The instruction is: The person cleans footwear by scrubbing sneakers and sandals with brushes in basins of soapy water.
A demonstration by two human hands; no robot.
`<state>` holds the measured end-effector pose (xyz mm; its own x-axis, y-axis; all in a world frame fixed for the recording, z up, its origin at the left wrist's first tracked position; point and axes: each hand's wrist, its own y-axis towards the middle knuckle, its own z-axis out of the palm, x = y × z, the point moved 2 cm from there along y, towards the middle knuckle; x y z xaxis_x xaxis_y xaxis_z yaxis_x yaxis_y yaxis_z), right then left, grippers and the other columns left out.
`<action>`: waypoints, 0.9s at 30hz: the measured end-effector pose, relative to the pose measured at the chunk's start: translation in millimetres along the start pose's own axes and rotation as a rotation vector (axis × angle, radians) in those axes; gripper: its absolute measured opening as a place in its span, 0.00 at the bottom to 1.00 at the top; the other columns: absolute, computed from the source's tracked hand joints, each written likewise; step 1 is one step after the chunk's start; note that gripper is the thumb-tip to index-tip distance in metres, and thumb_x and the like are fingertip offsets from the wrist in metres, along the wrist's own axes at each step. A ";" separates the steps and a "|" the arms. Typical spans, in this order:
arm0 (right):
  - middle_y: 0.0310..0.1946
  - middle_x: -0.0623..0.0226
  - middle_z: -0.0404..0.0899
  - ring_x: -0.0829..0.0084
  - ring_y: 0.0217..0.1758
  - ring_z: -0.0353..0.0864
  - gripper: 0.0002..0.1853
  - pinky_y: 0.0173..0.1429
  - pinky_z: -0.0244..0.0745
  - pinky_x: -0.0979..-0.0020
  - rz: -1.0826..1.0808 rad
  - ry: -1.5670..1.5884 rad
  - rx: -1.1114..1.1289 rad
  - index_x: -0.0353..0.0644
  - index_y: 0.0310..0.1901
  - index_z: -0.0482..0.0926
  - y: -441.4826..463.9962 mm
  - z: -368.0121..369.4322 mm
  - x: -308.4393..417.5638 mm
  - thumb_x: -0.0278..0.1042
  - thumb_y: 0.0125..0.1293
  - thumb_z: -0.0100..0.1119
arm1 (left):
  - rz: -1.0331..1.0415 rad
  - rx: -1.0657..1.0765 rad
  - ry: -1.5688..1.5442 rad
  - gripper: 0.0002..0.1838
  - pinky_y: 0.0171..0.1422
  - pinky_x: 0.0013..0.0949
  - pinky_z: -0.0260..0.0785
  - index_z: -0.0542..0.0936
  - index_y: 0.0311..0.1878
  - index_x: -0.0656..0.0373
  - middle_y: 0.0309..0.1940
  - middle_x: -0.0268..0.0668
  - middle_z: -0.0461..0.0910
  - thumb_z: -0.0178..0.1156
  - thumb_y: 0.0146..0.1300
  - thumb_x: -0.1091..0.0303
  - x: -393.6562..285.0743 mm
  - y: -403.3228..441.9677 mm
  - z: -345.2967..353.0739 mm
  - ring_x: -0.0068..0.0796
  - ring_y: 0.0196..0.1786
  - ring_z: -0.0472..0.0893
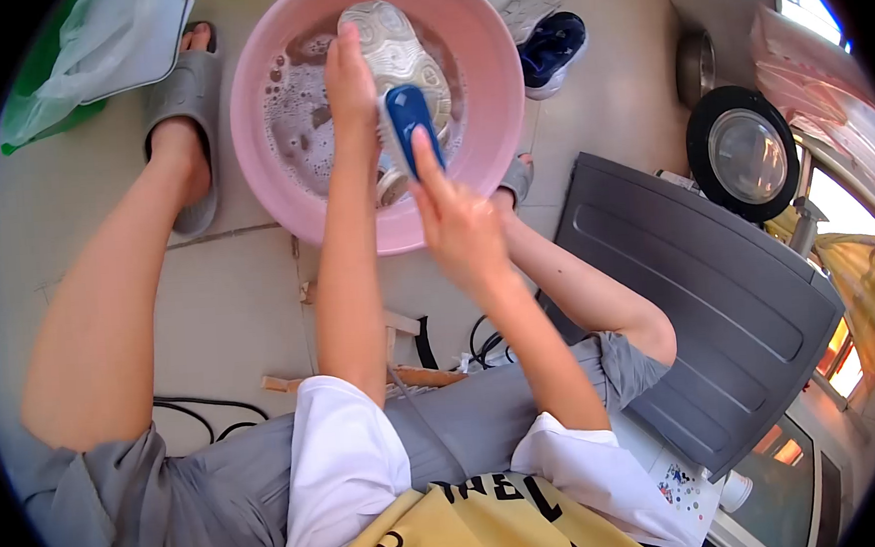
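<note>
A pink basin [495, 99] of soapy, murky water stands on the floor in front of me. Above the water my left hand [349, 83] holds a pale shoe [399, 50] with its patterned sole turned up. My right hand [461, 222] is closed on a blue brush [411, 125], one finger stretched along its back. The brush's white bristles face left, at the shoe's lower part near my left wrist. Part of another light item [392, 184] shows low in the basin, mostly hidden by the brush and my arms.
A dark blue and white shoe [551, 54] lies right of the basin. My slippered feet flank the basin. At the right stand a large grey panelled box [685, 298] and a round black-rimmed door [748, 152]. Black cables [210, 403] lie on the floor. Plastic bags [93, 54] are upper left.
</note>
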<state>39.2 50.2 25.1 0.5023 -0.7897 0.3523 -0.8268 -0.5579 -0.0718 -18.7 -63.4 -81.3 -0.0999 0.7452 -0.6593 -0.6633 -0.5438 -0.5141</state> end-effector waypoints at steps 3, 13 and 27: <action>0.20 0.48 0.74 0.47 0.24 0.75 0.22 0.26 0.69 0.58 0.008 -0.053 0.023 0.45 0.59 0.66 27.4 1.8 -6.4 0.35 0.63 0.50 | 0.017 0.051 -0.084 0.21 0.45 0.28 0.64 0.73 0.41 0.63 0.37 0.35 0.73 0.45 0.66 0.51 16.6 -5.4 -1.3 0.23 0.39 0.70; 0.20 0.47 0.75 0.48 0.24 0.75 0.24 0.29 0.70 0.58 -0.013 -0.064 0.038 0.44 0.61 0.63 15.0 3.6 -18.4 0.33 0.63 0.49 | -0.010 0.077 -0.068 0.24 0.47 0.28 0.66 0.74 0.44 0.64 0.39 0.36 0.76 0.36 0.69 0.53 17.5 2.0 -1.0 0.24 0.39 0.73; 0.24 0.47 0.76 0.50 0.27 0.77 0.23 0.34 0.70 0.59 0.094 -0.026 0.034 0.43 0.62 0.63 49.7 -15.9 -27.0 0.30 0.63 0.48 | 0.092 0.099 -0.006 0.20 0.40 0.25 0.63 0.75 0.34 0.64 0.29 0.31 0.73 0.39 0.69 0.58 23.6 -25.2 10.6 0.20 0.33 0.68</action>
<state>-19.5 47.9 26.9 0.4296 -0.8449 0.3187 -0.8618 -0.4890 -0.1348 -12.2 -28.0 -78.1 -0.1680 0.6966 -0.6975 -0.7212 -0.5692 -0.3948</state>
